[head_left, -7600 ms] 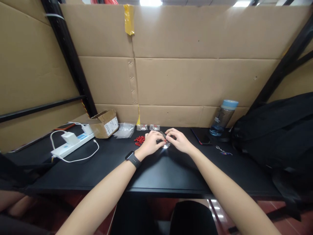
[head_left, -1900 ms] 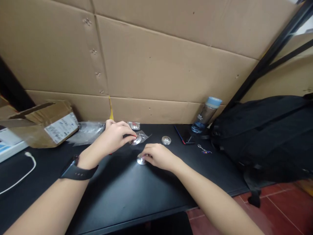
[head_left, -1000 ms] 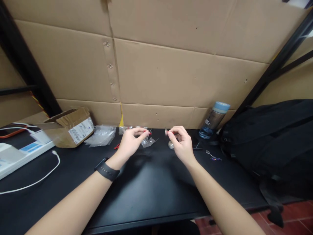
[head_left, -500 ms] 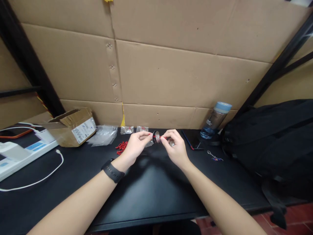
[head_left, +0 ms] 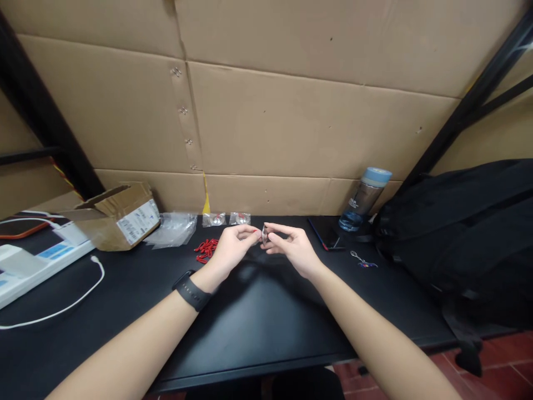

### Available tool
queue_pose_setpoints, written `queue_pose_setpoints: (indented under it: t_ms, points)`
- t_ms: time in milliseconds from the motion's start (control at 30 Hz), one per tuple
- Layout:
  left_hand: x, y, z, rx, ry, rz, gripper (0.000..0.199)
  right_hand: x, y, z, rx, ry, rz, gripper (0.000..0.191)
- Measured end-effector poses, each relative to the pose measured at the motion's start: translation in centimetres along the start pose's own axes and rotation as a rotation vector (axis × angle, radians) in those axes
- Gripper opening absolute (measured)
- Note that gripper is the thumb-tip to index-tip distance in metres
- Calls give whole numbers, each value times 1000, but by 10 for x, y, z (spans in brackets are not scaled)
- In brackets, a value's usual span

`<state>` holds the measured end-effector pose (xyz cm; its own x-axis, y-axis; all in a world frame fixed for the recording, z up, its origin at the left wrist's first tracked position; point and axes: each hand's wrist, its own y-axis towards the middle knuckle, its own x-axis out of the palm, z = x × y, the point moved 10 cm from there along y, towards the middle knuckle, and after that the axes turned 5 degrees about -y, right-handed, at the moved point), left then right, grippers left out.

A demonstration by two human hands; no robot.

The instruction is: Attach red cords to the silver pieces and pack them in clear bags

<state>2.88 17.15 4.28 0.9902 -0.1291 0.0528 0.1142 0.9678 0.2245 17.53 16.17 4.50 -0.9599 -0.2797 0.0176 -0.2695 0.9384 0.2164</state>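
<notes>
Over the middle of the black table, a small round metal disc, seen nearly edge-on, stands between my two hands. My right hand grips it by the edge and face with thumb and fingers. On its other side, my left hand pinches a bit of red cord close to the disc. How cord and disc are joined is too small to tell. Left of that hand lies a pile of red cords. Behind are two small clear packets, the left packet and the right packet, each with something shiny inside.
An open cardboard box, clear plastic bags and a white power strip with a cable occupy the left. To the right are a phone, a keychain, a water bottle and a black backpack.
My right hand has shifted from pinching red cord beside the disc to gripping the disc itself, its fingers now more spread. The disc has turned closer to edge-on. The view has shifted slightly.
</notes>
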Motion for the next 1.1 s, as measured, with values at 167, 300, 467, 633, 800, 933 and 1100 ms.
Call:
queue_pose_setpoints:
  t_ms: [167,300,467,633,800,933,1100]
  points:
    - [0,0,4,75,152,-21,28,1,-2,-4,20,-1,-17,53]
    - [8,-2,20,184,356,-117,25,0,-2,-7,-4,-59,-31,52]
    - [6,-4,31,303,706,-159,31,-16,1,-14,-60,-121,33,50]
    - [20,-22,28,558,1342,-175,38,-32,5,-16,-104,-234,88,49]
    - [44,-39,17,590,1512,-121,38,-37,10,-13,-143,-427,87,43]
    - [58,-45,4,557,1483,-218,36,-37,10,-20,-225,-747,94,35]
    - [64,-46,-7,548,1377,-409,28,-28,5,-20,-230,-1071,-38,31]
